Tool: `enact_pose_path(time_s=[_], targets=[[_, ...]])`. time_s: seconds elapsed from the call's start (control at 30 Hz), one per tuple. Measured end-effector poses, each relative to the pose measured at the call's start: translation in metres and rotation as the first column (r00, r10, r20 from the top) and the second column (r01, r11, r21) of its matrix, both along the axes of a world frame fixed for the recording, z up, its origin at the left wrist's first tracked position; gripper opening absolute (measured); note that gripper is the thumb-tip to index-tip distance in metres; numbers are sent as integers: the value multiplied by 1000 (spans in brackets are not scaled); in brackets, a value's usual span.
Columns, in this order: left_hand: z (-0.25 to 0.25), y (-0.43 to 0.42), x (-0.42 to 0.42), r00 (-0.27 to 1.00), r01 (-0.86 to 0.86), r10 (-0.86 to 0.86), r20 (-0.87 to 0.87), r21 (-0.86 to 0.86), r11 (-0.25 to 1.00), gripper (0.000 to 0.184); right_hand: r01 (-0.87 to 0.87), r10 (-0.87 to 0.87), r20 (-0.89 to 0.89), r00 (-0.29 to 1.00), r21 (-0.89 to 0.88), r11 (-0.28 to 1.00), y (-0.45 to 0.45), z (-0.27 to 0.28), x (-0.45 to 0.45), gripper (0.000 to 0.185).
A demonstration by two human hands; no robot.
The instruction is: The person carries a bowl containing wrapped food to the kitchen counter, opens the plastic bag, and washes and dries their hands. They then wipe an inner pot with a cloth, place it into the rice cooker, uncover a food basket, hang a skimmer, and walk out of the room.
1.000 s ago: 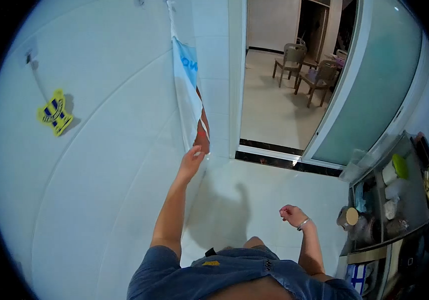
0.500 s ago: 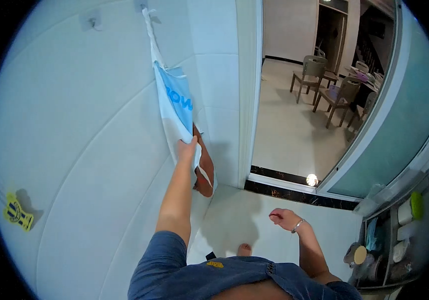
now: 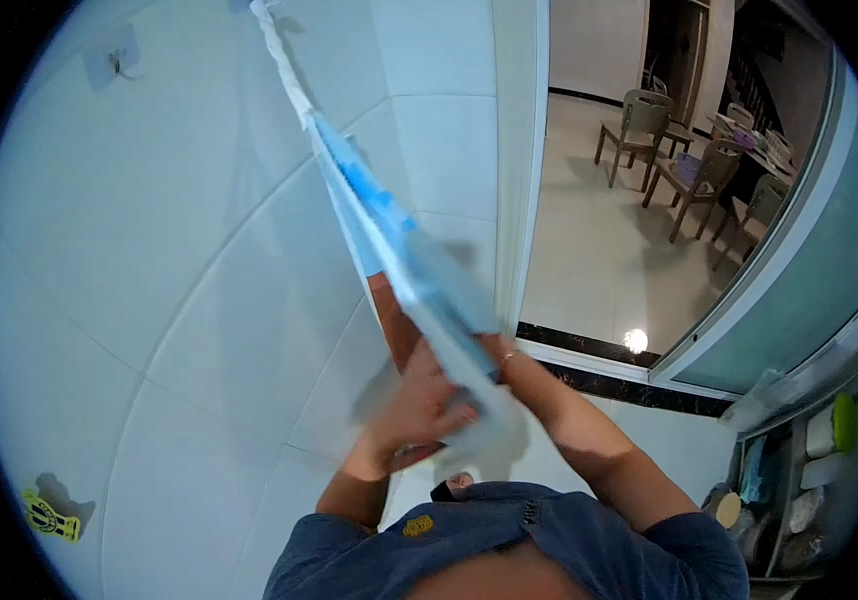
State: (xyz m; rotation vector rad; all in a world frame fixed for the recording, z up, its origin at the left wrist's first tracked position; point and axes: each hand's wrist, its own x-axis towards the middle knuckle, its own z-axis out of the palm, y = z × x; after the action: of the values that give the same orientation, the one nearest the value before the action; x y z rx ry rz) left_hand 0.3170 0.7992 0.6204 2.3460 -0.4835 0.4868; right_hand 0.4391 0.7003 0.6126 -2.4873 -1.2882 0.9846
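Observation:
A blue, white and brown apron-like cloth [image 3: 389, 240] hangs by a twisted white strap [image 3: 284, 65] from a wall hook at the top. Its lower part is pulled out toward me and blurred by motion. My left hand [image 3: 422, 405] is at the lower left side of the cloth, fingers on it and smeared by motion. My right hand [image 3: 494, 352] reaches to the cloth's right side, its fingers mostly hidden behind the fabric.
Another hook [image 3: 117, 62] is on the wall at upper left, a yellow-and-blue item [image 3: 49, 518] at lower left. A glass door [image 3: 809, 300] stands beside the doorway, with chairs [image 3: 639, 125] beyond. A rack [image 3: 809, 490] with containers is at the right.
My right hand has moved left and up to the cloth. My left hand is lower, and the cloth's lower part has swung toward me and to the right.

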Motion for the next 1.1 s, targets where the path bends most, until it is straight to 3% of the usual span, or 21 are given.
enact_pose_path(time_s=[0.03, 0.07, 0.1, 0.17, 0.3, 0.37, 0.4, 0.43, 0.47, 0.5, 0.57, 0.67, 0.8, 0.9, 0.93, 1.0, 1.07, 1.1], targets=[[1, -15, 6, 993, -4, -13, 114, 150, 989, 46, -3, 5, -27, 1000, 100, 995, 12, -1, -9, 32], [-4, -29, 11, 978, -188, 143, 153, 342, 921, 58, 19, -4, -57, 998, 262, 965, 21, -11, -17, 33], [2, -33, 12, 931, -286, 185, 314, 314, 905, 43, 63, -18, -105, 994, 437, 897, 26, -20, -23, 34], [-20, -23, 20, 926, -324, 263, 272, 213, 922, 25, 213, -48, -244, 969, 716, 665, 34, -37, -31, 36], [-30, 2, 33, 923, -289, 222, 313, 189, 938, 20, 476, -93, -471, 877, 828, 295, 52, -51, -36, 40], [-45, 15, 46, 751, -436, 459, 475, -165, 885, 25, 499, -126, -484, 866, 847, 184, 63, -59, -42, 42], [-25, 15, 48, 867, -259, 489, 92, -756, 601, 22, 500, -141, -483, 865, 853, 151, 65, -63, -45, 43], [-3, 15, 52, 954, -195, 224, -198, -980, -38, 23, 494, -154, -476, 866, 862, 115, 65, -65, -47, 44], [1, 21, 62, 974, -185, 77, -212, -945, -269, 21, 483, -167, -466, 869, 872, 78, 63, -66, -47, 45], [0, 30, 67, 983, -178, -21, -183, -918, -354, 20, 468, -171, -456, 873, 883, 38, 61, -67, -48, 46], [-3, 36, 77, 991, -121, -96, -96, -944, -308, 20, 439, -174, -440, 881, 897, -49, 56, -64, -44, 48], [-8, 16, 83, 998, -18, -69, -12, -996, -83, 23, 401, -153, -430, 890, 896, -188, 51, -55, -26, 51], [-16, 1, 87, 993, 108, 2, 120, -901, 419, 32, 366, -36, -408, 912, 852, -375, 45, -35, 2, 55], [-24, -8, 74, 991, 24, 58, 123, -574, 819, 40, 355, 83, -360, 929, 808, -471, 38, -19, 21, 57], [-28, -10, 66, 992, 20, 57, 116, -574, 819, 40, 354, 112, -345, 932, 799, -485, 37, -12, 27, 58], [-47, -9, 52, 986, -68, -35, -161, -592, 803, 39, 343, 122, -326, 938, 805, -485, 29, -2, 40, 57], [-67, -1, 46, 898, -156, -132, -420, -583, 797, 37, 321, 11, -341, 940, 873, -368, 18, 7, 52, 52], [-77, 6, 49, 897, -155, -135, -421, -585, 796, 37, 307, -74, -334, 940, 918, -252, 11, 7, 59, 49]])
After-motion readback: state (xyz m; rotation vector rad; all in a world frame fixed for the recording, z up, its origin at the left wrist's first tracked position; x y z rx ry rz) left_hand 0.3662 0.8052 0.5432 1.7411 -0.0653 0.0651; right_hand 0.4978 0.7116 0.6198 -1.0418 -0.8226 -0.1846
